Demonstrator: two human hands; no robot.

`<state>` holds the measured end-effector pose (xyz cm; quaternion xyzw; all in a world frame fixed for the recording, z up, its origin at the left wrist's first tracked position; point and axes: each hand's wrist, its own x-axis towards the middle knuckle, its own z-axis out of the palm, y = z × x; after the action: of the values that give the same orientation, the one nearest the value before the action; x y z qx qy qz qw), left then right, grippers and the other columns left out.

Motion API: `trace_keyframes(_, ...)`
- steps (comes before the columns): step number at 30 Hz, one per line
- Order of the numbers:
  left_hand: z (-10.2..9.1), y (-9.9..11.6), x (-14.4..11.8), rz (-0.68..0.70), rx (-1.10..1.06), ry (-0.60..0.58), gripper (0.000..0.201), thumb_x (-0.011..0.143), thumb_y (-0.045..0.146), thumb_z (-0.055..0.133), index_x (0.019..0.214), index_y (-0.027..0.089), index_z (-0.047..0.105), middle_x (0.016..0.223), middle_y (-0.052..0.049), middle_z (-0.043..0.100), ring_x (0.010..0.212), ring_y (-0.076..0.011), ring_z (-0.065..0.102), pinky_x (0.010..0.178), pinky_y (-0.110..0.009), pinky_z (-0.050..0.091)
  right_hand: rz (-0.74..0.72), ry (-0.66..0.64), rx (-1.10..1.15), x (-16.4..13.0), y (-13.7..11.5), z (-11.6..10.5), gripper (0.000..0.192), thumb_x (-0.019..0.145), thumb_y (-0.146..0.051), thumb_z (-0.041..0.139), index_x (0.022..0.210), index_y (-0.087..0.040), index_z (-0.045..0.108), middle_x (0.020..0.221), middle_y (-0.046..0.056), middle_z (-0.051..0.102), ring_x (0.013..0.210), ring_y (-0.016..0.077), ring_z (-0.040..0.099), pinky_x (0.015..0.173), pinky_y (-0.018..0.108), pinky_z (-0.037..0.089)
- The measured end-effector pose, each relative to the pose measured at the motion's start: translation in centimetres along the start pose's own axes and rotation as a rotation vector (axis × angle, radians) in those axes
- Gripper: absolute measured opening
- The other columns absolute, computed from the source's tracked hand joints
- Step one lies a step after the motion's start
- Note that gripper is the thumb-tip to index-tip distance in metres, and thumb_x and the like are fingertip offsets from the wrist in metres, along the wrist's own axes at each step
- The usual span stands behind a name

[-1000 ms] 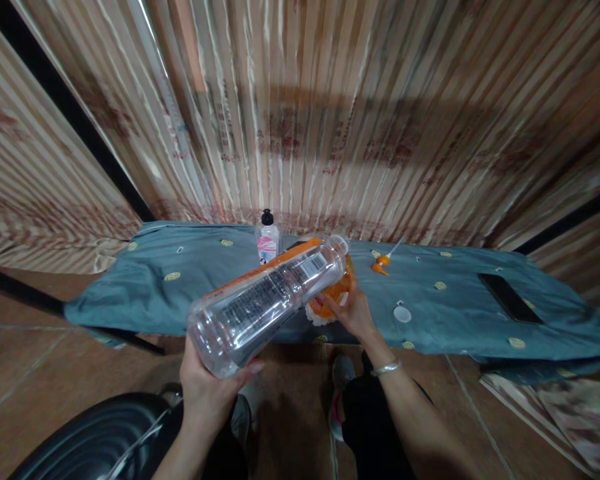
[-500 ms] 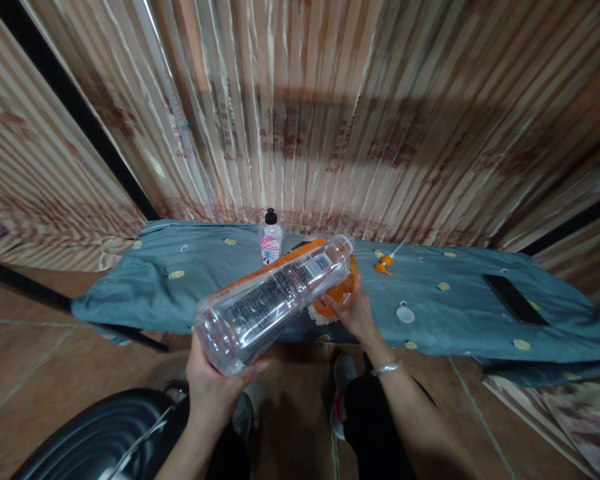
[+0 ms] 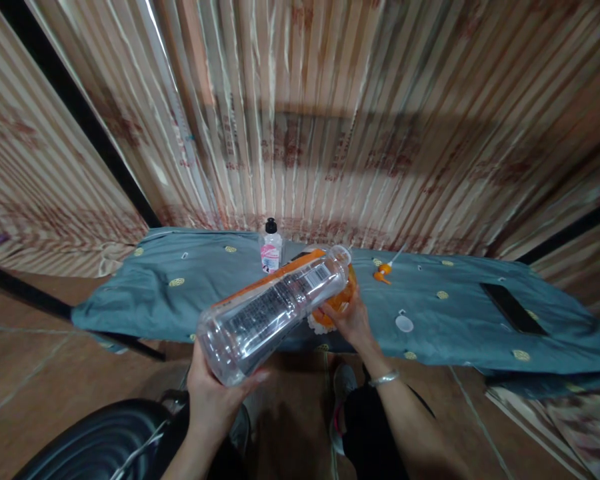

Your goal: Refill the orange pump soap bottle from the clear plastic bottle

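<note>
**Big clear bottle tipped over the orange one**

My left hand (image 3: 215, 400) is wrapped around the base of the large clear plastic bottle with the orange-edged label (image 3: 275, 310), fingers curled shut on it, thumb showing at the right of the base. I've got it tilted, mouth end up and away, its neck right over the small orange container (image 3: 336, 301) at the near edge of the table. My right hand (image 3: 353, 320) is closed round that orange container, steadying it on the blue-grey patterned cloth (image 3: 205, 287); whether the two necks actually touch, I can't tell.

Behind them a small clear bottle with a pink label and black cap (image 3: 271, 247) stands upright. An orange pump nozzle (image 3: 383, 272) lies to the right, a white round lid (image 3: 404, 323) nearer me, a dark flat phone (image 3: 513, 308) well off to the right.

Against a second ago: both grips unchanged, the big bottle at much the same tilt; only the view has shifted a little.
</note>
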<state>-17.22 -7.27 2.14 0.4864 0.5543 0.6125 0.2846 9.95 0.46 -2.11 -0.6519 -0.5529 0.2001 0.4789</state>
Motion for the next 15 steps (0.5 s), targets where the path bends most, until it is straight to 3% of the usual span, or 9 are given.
trace_keyframes(5,-0.18,-0.38,-0.07,0.023,0.005,-0.025,0.085,0.04,0.043,0.095,0.112,0.013,0.061,0.092,-0.011,0.077,0.08,-0.0293,0.076,0.069,-0.036,0.063,-0.009,0.003,0.012,-0.08,-0.12,0.04,0.067,0.069,-0.049,0.078,0.125,-0.021,0.051,0.109,0.01,0.076,0.095,0.0314,0.075,0.083,0.046,0.06)
trace_keyframes(15,-0.15,0.02,-0.16,-0.015,0.041,-0.033,0.085,0.039,0.045,0.094,0.111,0.016,0.06,0.093,-0.009,0.077,0.083,-0.0312,0.076,0.074,-0.041,0.064,0.001,0.006,0.036,0.0,0.1,0.15,0.066,0.067,-0.045,0.08,0.123,-0.022,0.053,0.108,0.009,0.075,0.096,0.0317,0.075,0.083,0.048,0.061)
